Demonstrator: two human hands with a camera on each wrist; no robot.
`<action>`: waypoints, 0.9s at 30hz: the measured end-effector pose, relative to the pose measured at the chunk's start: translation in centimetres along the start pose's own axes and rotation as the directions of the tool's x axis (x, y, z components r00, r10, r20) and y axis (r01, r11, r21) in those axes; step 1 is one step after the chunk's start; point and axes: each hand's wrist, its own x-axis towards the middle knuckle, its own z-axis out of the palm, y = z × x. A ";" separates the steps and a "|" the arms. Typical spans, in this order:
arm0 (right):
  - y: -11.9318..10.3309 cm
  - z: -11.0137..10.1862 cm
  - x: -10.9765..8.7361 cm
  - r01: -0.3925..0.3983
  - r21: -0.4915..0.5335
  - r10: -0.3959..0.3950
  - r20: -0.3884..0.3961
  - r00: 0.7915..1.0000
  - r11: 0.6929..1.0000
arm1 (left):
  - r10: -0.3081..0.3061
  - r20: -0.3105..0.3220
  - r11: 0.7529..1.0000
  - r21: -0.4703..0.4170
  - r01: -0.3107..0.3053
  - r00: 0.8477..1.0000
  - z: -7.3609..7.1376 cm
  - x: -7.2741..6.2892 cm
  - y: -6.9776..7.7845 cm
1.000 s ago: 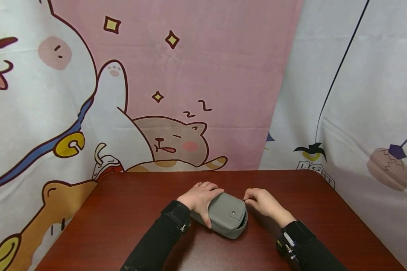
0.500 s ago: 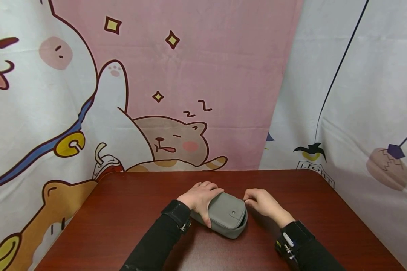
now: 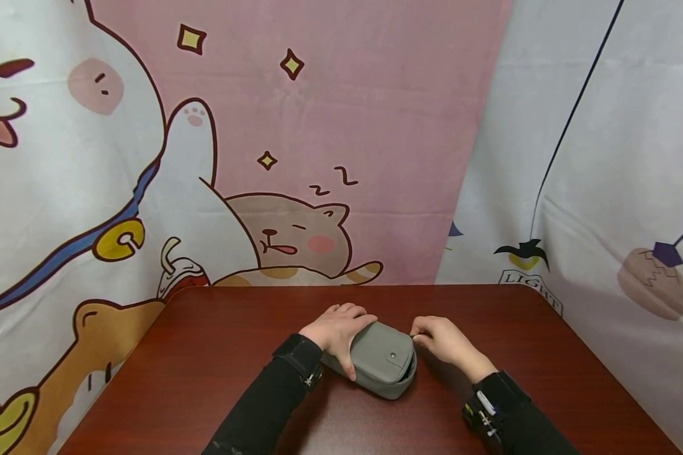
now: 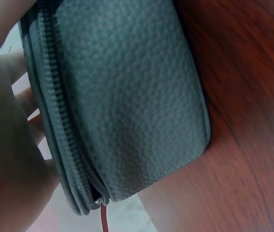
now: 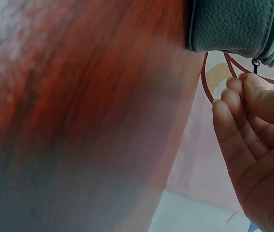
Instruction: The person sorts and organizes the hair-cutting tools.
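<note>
A grey zip case [image 3: 380, 351] with pebbled, leather-like sides lies on the table, a snap tab on its lid. At the near right corner its zip gapes, leaving a dark slit under the lid. My left hand [image 3: 337, 336] grips the case's left end, thumb on the near side and fingers over the far side. In the left wrist view, the zip teeth [image 4: 54, 92] run along the case's edge beside the hand. My right hand [image 3: 441, 341] pinches the small dark zip pull [image 5: 255, 64] between thumb and curled forefinger, just off the case's right corner.
The reddish-brown wooden table [image 3: 216, 354] extends around the case on all sides. Behind it hangs a cloth backdrop [image 3: 398, 139] with cartoon animals. Both forearms wear dark sleeves with straps and small devices at the wrists.
</note>
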 end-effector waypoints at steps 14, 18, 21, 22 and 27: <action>0.2 -0.6 -0.8 -0.003 0.014 0.003 0.020 1.000 1.000 | 0.001 -0.001 1.000 0.006 -0.001 1.000 0.2 0.2 -0.1; 0.3 -0.7 -1.1 0.009 0.018 -0.009 0.018 1.000 1.000 | -0.002 -0.002 1.000 0.018 0.002 1.000 0.2 0.2 -0.1; 0.2 -0.8 -1.3 0.016 0.022 -0.016 0.017 1.000 1.000 | 0.001 -0.003 1.000 0.024 -0.001 1.000 0.2 0.3 -0.2; 0.2 -0.9 -1.4 0.016 0.024 -0.016 0.019 1.000 1.000 | 0.002 -0.002 1.000 0.022 -0.002 1.000 0.2 0.3 -0.2; 0.0 -1.1 -1.7 0.014 0.036 -0.015 0.034 0.999 0.999 | 0.010 -0.004 1.000 0.018 -0.010 1.000 0.4 0.3 -0.2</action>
